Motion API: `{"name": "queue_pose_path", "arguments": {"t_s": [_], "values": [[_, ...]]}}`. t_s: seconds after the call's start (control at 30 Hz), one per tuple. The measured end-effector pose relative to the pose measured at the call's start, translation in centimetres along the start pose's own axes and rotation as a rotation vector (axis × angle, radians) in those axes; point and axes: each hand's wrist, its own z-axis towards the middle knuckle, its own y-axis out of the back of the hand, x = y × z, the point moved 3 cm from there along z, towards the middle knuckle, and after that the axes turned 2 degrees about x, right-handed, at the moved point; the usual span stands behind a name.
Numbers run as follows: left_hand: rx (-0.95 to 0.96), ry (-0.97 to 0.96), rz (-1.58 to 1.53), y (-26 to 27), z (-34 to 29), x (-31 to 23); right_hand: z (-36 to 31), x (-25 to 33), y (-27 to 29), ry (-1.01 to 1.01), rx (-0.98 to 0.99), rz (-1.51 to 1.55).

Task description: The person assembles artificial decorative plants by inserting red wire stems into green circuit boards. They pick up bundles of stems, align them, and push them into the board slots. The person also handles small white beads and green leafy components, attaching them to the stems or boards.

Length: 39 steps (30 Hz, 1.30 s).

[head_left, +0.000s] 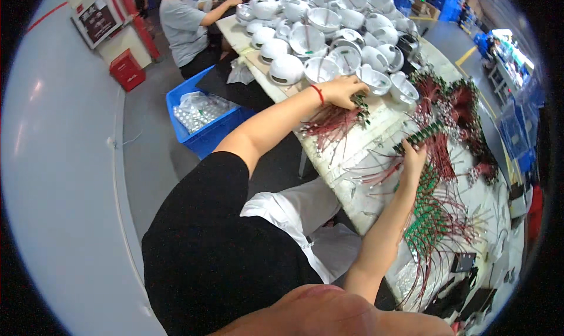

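Observation:
My left hand [345, 91], with a red cord on its wrist, is closed over a bunch of small green circuit boards with red wires [336, 123]. The wires hang down loosely over the near edge of the table. To the right, my right hand [415, 155] pinches the end of a row of small dark green circuit boards [424, 134] with red wires trailing from it. Below that hand lies a pile of brighter green circuit boards [427, 218], its red wires spread about. Part of what each hand grips is hidden behind the fingers.
Many white dome-shaped shells [308, 40] crowd the table's far end. More wired board bundles [463, 104] lie at the right. A blue bin [205, 137] with bagged parts stands on the floor at the left. Beyond it a person in a grey shirt [183, 27] works at the table.

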Motion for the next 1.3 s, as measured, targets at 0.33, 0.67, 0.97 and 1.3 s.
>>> {"name": "queue_pose_path", "arguments": {"t_s": [0.33,0.67,0.97,1.3], "values": [[-0.079,-0.101,-0.655,0.6,2.7,-8.4,-2.9,4.4,-2.3,-0.058,0.178,-0.238],[-0.310,-0.058,-0.941,-5.9,5.4,-9.8,-2.7,4.0,-2.0,-0.048,0.439,-0.103],[-0.360,-0.040,-0.750,-4.2,5.3,-13.5,-1.5,5.6,-0.1,0.238,-0.040,-0.016],[-0.535,-0.156,-0.477,-1.9,4.1,-16.3,-2.3,6.8,-0.5,0.415,-0.172,-0.230]]}}
